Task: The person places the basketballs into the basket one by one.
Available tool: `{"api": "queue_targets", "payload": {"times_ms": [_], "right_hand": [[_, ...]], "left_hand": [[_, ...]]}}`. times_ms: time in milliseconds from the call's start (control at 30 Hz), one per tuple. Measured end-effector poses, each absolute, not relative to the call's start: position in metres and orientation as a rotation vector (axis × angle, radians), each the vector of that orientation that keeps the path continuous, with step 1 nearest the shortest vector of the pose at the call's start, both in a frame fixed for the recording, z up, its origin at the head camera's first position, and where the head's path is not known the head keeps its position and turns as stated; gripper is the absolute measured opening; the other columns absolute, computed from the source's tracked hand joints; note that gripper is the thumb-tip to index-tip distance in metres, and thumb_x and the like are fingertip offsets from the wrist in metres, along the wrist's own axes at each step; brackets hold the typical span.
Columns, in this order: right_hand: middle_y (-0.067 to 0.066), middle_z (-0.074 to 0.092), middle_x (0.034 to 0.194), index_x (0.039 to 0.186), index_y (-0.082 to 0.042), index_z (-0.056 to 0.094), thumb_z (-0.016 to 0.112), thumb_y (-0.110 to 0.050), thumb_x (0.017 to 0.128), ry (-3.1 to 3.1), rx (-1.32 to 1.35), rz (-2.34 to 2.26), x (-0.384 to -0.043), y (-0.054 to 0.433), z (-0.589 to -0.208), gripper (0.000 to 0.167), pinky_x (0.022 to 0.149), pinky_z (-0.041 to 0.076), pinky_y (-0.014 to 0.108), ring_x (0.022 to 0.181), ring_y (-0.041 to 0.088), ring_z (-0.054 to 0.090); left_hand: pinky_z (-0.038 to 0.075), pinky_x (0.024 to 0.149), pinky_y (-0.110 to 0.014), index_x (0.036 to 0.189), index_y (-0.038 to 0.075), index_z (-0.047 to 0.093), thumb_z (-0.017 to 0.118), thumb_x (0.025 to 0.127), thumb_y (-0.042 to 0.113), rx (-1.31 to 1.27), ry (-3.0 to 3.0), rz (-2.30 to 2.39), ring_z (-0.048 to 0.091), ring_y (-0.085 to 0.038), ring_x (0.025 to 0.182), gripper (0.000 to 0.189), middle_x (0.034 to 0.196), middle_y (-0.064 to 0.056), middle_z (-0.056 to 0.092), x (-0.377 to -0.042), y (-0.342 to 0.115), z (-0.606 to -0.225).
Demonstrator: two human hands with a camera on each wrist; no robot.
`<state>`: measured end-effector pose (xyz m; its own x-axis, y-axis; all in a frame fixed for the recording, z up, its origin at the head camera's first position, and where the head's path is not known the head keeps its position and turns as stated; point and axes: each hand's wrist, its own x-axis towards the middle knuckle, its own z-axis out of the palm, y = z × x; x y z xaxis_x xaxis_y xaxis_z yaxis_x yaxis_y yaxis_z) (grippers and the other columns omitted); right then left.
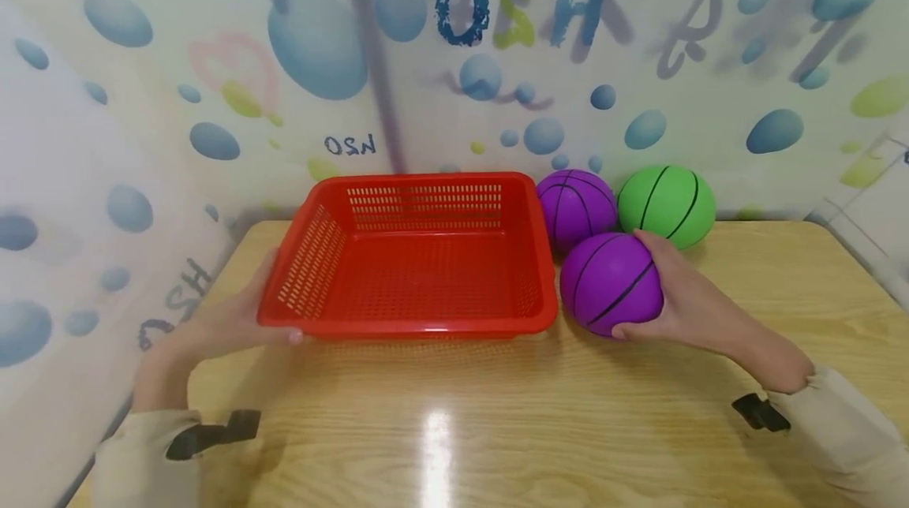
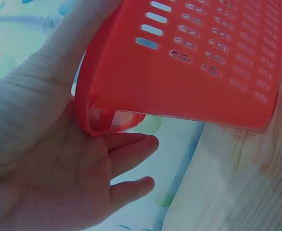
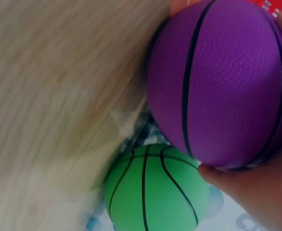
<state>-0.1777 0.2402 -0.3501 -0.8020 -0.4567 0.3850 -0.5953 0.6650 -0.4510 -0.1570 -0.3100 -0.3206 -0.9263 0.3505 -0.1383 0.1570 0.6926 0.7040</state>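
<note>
A red plastic basket [image 1: 426,326] with slotted walls stands on the table. My left hand [image 1: 230,319] holds its left end, thumb at the front corner; in the left wrist view the rim of the basket [image 2: 179,91] sits between the thumb side and the fingers [image 2: 134,154]. To the right of the basket, my right hand [image 1: 678,299] grips a purple ball [image 1: 611,283] with black lines, fingers at its far side and thumb at its near side. The right wrist view shows this purple ball [image 3: 223,86] close up. Whether it touches the table is hard to tell.
Behind the held ball, a second purple ball [image 1: 574,204] sits against the basket's right side. A green ball [image 1: 667,204] lies to its right, near the table's back edge. The wooden table [image 1: 497,421] meets a patterned wall [image 1: 440,113] at the back.
</note>
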Motion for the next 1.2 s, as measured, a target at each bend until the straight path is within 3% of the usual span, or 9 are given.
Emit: {"api": "queue_targets", "payload": {"times_ms": [233,333,600,1200], "right_hand": [[0.025,0.041,0.126,0.137,0.007,0.026,0.089,-0.027,0.054,-2.641,0.816,0.835,-0.176,0.241,-0.347,0.109,0.073,0.047,0.057,0.105,0.039,0.048],[0.024,0.044,0.123,0.137,0.005,0.027,0.089,-0.026,0.054,-2.652,0.777,0.847,-0.175,0.243,-0.342,0.108,0.072,0.048,0.056,0.102,0.038,0.05],[0.027,0.044,0.124,0.143,0.002,0.024,0.09,-0.025,0.055,-2.687,0.662,0.892,-0.173,0.249,-0.317,0.113,0.071,0.046,0.06,0.098,0.044,0.053],[0.018,0.04,0.135,0.146,-0.013,0.023,0.086,-0.025,0.063,-2.585,0.605,1.072,-0.199,0.192,-0.265,0.105,0.081,0.042,0.062,0.113,0.04,0.043]], "left_hand": [[0.043,0.085,-0.045,0.148,0.024,-0.013,0.076,0.078,0.025,0.419,2.625,1.101,0.038,-0.034,0.119,0.113,0.149,-0.017,0.019,-0.155,-0.307,-0.318],[0.043,0.085,-0.046,0.148,0.026,-0.012,0.076,0.078,0.025,0.438,2.616,1.111,0.035,-0.034,0.121,0.113,0.15,-0.014,0.017,-0.155,-0.309,-0.318],[0.036,0.092,-0.06,0.146,0.027,-0.018,0.074,0.078,0.033,0.373,2.618,1.022,0.019,-0.036,0.131,0.115,0.155,-0.011,-0.005,-0.158,-0.309,-0.314],[0.03,0.095,-0.062,0.146,0.025,-0.02,0.073,0.079,0.033,0.345,2.565,1.033,0.014,-0.036,0.133,0.115,0.154,-0.011,-0.008,-0.157,-0.308,-0.313]]}}
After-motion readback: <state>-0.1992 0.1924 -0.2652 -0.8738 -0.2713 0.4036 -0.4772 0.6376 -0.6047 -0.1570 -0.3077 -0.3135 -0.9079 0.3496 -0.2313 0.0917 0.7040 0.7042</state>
